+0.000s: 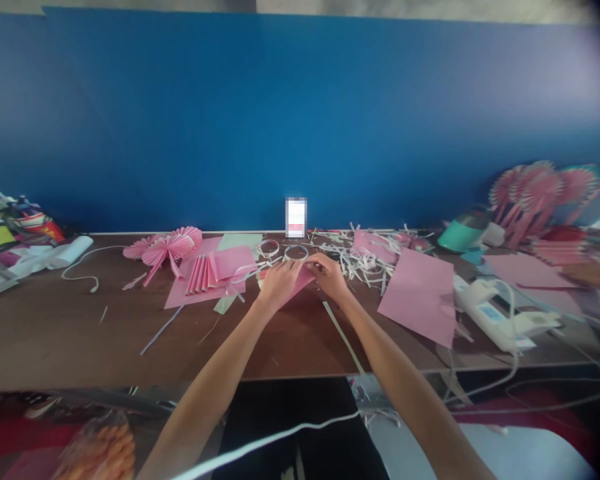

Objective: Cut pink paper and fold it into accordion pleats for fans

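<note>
A piece of pink paper is between my hands at the middle of the table. My left hand has its fingers closed on the paper's left upper part. At the right upper corner, my right hand pinches the same paper with thumb and fingertips. Fine detail at the fingertips is too small to make out. Just beyond my fingers lies a roll of tape, with another roll of tape to its left. Left of my hands, a pleated pink paper rests on flat pink sheets.
Pink paper fans lie at the left. White paper strips are heaped beyond my right hand. On the right are a pink sheet, a white power strip with plugged cables and a teal container. A lit phone leans against the blue wall.
</note>
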`<action>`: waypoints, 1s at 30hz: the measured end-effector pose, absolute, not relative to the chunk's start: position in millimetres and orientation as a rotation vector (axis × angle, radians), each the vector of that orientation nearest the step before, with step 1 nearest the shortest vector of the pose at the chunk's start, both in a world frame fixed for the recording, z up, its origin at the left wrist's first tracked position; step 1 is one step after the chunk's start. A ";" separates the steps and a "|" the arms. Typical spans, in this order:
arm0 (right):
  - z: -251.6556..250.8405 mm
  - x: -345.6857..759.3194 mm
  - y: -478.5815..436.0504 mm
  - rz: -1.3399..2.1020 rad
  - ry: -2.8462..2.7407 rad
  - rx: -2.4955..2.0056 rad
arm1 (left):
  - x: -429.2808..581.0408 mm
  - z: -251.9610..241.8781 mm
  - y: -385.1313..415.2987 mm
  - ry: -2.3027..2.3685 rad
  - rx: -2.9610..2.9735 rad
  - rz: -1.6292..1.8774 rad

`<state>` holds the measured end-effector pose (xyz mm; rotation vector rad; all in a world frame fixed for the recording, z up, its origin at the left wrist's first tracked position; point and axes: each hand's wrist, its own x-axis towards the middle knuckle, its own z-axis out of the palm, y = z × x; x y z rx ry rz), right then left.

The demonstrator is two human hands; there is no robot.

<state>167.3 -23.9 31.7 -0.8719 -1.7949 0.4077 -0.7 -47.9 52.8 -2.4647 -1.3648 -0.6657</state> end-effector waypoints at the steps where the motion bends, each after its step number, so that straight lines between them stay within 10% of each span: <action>1: 31.9 167.4 -23.4 0.413 -1.803 -0.867 | -1.1 52.9 -47.5 -1.353 -2.473 -0.659; 30: 26.0 174.4 -17.8 0.051 -1.981 -0.991 | -8.3 56.8 -43.1 -1.406 -2.524 -0.505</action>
